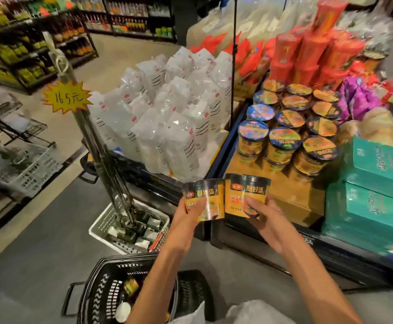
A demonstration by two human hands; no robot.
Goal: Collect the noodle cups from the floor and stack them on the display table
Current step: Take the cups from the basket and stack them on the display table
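- Already, a block of stacked noodle cups (291,127) stands on the wooden display table (282,190), about a dozen lids showing, at least two tiers deep.
- Just before that table's near edge, the left hand (186,213) grips one upright noodle cup (205,199), fingers curled round its lower wall.
- Beside it, touching, the right hand (265,218) grips a second cup (244,195) likewise.
- Below the table, a black basket (111,293) on the floor shows a few items, so some collecting probably remains.

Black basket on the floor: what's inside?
The black basket holds a few packaged items and a white lid-like object. The left forearm covers its right side.
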